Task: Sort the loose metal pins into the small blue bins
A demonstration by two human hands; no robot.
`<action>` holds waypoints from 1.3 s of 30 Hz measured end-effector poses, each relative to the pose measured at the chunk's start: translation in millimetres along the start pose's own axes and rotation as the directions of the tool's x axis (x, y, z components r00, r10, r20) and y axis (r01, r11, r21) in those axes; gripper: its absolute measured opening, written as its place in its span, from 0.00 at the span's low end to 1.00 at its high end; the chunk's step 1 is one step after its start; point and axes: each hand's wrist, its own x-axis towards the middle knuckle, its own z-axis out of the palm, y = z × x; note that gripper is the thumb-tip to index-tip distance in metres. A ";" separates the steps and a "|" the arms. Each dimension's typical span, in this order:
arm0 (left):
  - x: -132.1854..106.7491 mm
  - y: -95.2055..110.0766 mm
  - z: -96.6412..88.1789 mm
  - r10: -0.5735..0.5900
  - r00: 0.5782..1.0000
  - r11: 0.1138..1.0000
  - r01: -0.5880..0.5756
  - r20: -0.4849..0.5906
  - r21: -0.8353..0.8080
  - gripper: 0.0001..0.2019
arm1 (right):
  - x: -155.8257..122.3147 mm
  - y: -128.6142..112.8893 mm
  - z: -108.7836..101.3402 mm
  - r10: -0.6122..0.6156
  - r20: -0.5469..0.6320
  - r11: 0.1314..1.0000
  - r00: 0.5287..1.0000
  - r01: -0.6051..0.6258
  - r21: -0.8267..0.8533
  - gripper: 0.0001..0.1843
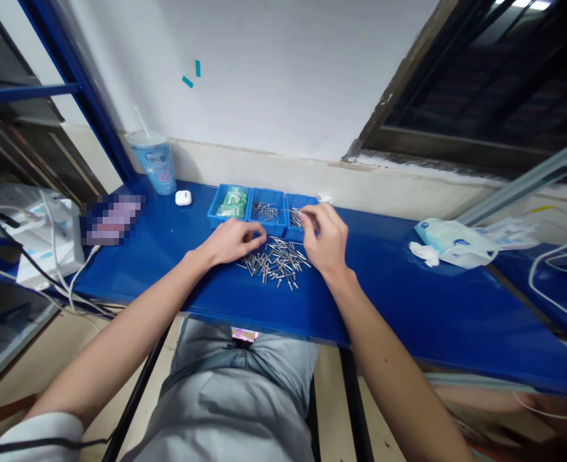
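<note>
A loose pile of silvery blind rivets (278, 262) lies on the blue tabletop between my hands. My left hand (232, 240) rests at the pile's left edge, thumb and fingers curled together; whatever is between them is hidden. Over the right blue bin (290, 237), my right hand (325, 234) is closed in a pinch, with a thin, blurred metal rivet at its fingertips. More rivets show in that bin, partly covered by the hand. The middle blue bin (270, 228) holds small metal rivets too. Green-and-clear plastic packets (234, 202) fill the left blue bin (212, 218).
A blue cup with a straw (155, 163) and a white earbud case (183, 197) stand at the back left. Cables run around a white box (52, 247) at far left. A tissue pack (449, 240) lies right. The wall (273, 83) rises behind the bins.
</note>
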 end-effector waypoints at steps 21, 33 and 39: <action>1.7 -8.9 5.0 -0.046 0.980 0.999 0.039 0.195 0.037 0.14 | -1.8 3.5 6.8 0.043 0.503 0.999 0.863 -0.029 -0.035 0.10; -0.8 1.0 2.0 -0.002 0.976 0.999 -0.007 0.218 0.040 0.17 | -2.3 -2.6 8.1 0.040 0.604 0.999 0.796 -0.016 -0.045 0.10; 0.3 -3.4 4.2 0.015 0.975 0.998 -0.027 0.220 0.051 0.10 | -1.6 -4.4 7.9 0.034 0.620 0.999 0.784 -0.013 -0.039 0.10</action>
